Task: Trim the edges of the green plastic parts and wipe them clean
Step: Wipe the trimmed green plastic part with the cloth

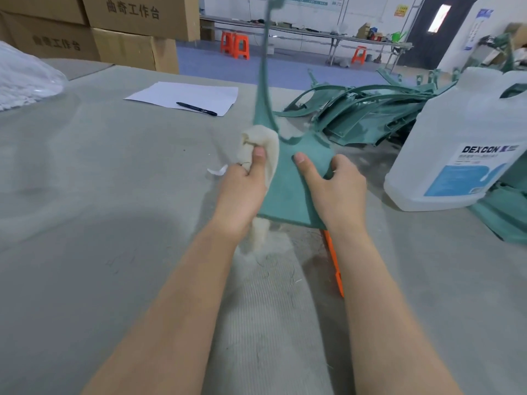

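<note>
1. At the centre of the frame we see the left hand (242, 189) clenched around a cream cloth (268, 138), thumb on top, pressing it against the left edge of the green plastic part (288, 189).
2. The right hand (339, 186) grips the same part from its right side, thumb lying flat on the upper face and fingers curled around the edge.
3. The part is held up above the worktop (85, 181) between the two hands. Its wide flat end is nearest us, and it narrows into a thin stem that rises to the top of the frame, blurred.
4. A tail of the cloth hangs below the part's near edge.
5. Just under the right wrist, an orange tool (335, 266) lies on the worktop, partly hidden by the forearm, so we cannot tell what kind it is.
6. To the centre right, a pile of green parts (370, 115) lies on the worktop.
7. At the right edge stands a translucent jug (456, 124) with a blue and white label reading DEXCON.
8. Above centre left, a black pen (196, 108) lies on a white sheet of paper (185, 94).
9. Cardboard boxes (128, 32) are stacked in the upper left.
</note>
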The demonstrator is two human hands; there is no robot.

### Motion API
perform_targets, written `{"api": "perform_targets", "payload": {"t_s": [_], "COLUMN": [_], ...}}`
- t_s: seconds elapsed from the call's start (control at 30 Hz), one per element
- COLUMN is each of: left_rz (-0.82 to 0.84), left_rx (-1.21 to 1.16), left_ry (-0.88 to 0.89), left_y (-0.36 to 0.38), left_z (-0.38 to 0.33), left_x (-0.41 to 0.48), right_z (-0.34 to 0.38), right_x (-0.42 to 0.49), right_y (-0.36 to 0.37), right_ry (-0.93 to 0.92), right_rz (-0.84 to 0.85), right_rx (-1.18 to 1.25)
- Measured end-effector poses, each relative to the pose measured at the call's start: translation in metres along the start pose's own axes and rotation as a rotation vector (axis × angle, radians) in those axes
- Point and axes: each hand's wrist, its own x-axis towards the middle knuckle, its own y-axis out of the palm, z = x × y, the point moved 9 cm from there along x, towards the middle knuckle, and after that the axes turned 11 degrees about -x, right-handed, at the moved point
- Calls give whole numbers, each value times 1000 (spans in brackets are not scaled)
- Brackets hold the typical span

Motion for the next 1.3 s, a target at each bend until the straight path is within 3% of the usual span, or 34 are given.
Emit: {"api": "perform_targets", "payload": {"t_s": [0.17,0.37,0.47,0.7,1.1,1.3], "left_rz": [-107,-102,-151,71,166,179], "left_rx": [-190,-289,-432,-520,-426,-417], "left_ry": [-39,-40,-108,-124,-104,-78], "left_y": [-33,-40,-47,-9,5,12], "left_z": [-2,-1,8,11,8,0], "left_x": [14,19,22,18,12,2], "right_z": [24,15,16,3,-5,-7], "right_x": [-9,-15,-20,-8,-3,-1], "right_y": [23,36,41,21,14,15], "right_ry": [-159,-138,-134,-59,49,62], "right_rz": [166,465,525,348,162,193], "right_rx": [-15,-117,-108,-126,-32,56]}}
